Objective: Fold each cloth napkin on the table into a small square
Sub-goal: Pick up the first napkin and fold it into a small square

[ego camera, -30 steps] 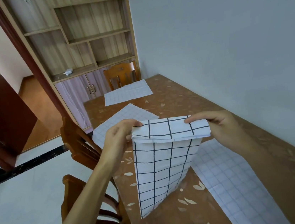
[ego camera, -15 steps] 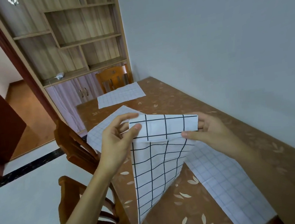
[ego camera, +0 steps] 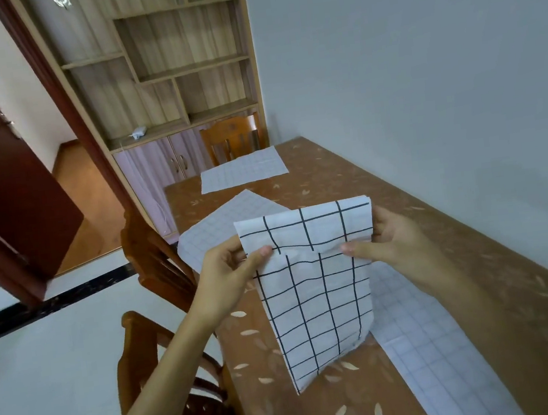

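I hold a white napkin with a bold black grid (ego camera: 317, 291) up in the air above the table. Its top part is folded over toward me into a flap. My left hand (ego camera: 229, 275) pinches the flap's left edge, thumb in front. My right hand (ego camera: 387, 241) pinches the right edge, thumb on the fold line. The lower end hangs down to the table (ego camera: 440, 221). Three pale fine-grid napkins lie flat: one under my right forearm (ego camera: 431, 343), one behind my left hand (ego camera: 219, 221), one at the far end (ego camera: 243, 169).
The brown leaf-patterned table runs along a grey wall on the right. Two wooden chairs (ego camera: 155, 263) stand at its left side and another chair (ego camera: 229, 137) at its far end. Shelving and an open dark door lie beyond.
The top flap of the black-grid napkin has been brought further down toward me, and both hands shifted from the top corners to pinch lower at the fold line.
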Available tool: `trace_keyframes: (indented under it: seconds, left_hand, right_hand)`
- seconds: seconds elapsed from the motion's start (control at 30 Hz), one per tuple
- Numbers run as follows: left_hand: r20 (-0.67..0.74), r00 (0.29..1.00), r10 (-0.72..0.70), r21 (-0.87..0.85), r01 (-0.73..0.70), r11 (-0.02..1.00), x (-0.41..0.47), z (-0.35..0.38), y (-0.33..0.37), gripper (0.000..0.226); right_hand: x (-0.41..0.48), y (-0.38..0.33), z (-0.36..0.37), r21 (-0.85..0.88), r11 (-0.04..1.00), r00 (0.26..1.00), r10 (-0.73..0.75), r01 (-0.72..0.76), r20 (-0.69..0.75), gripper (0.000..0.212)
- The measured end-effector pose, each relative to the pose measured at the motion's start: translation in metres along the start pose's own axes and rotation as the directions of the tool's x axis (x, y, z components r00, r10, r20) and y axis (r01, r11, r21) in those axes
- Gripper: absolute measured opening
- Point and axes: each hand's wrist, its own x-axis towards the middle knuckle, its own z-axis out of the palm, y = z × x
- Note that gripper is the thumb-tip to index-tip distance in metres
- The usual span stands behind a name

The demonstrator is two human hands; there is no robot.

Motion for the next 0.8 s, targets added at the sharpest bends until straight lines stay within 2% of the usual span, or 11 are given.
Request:
trace_keyframes:
  seconds: [0.07, 0.13, 0.23, 0.37, 0.47, 0.57, 0.7, 0.8]
  left_hand:
    - [-0.011, 1.000, 0.014, 0.021, -0.014, 1.000, 0.000, 0.006, 0.001, 0.027]
    - [-0.001, 1.000, 0.025, 0.031, -0.025, 0.999, -0.002, 0.012, 0.005, 0.028]
    - [-0.002, 0.999, 0.039, 0.078, -0.039, 0.996, -0.007, 0.018, 0.004, 0.029]
    - [-0.012, 0.998, 0.059, 0.201, -0.055, 0.978, -0.013, 0.020, 0.000, 0.030]
    - [-0.096, 0.993, 0.074, 0.224, -0.050, 0.973, -0.015, 0.022, -0.001, 0.027]
    - [-0.103, 0.993, 0.067, 0.252, -0.039, 0.967, -0.011, 0.026, -0.001, 0.026]
    - [-0.063, 0.997, 0.041, 0.259, -0.024, 0.966, -0.003, 0.033, 0.000, 0.028]
    - [-0.036, 0.999, 0.029, 0.234, -0.019, 0.972, 0.000, 0.039, -0.001, 0.032]
  right_hand:
    - [0.000, 0.009, -0.004, -0.050, 0.998, 0.997, 0.033, -0.029, 0.071, 0.039]
    - [-0.002, 0.017, -0.005, -0.088, 0.996, 0.997, 0.024, -0.018, 0.066, 0.027]
    - [0.000, 0.027, -0.009, -0.138, 0.990, 0.999, -0.039, 0.042, 0.025, 0.031]
    - [0.004, 0.033, -0.013, -0.099, 0.992, 0.997, -0.075, 0.074, -0.005, 0.031]
    - [0.004, 0.030, -0.020, -0.037, 0.998, 0.990, -0.040, 0.046, 0.136, 0.037]
    - [0.001, 0.029, -0.027, -0.045, 0.999, 0.956, 0.009, 0.005, 0.292, 0.042]
    - [0.003, 0.033, -0.034, -0.099, 0.994, 0.992, -0.027, 0.039, 0.122, 0.030]
    - [0.006, 0.035, -0.045, -0.067, 0.997, 0.997, -0.038, 0.043, 0.070, 0.026]
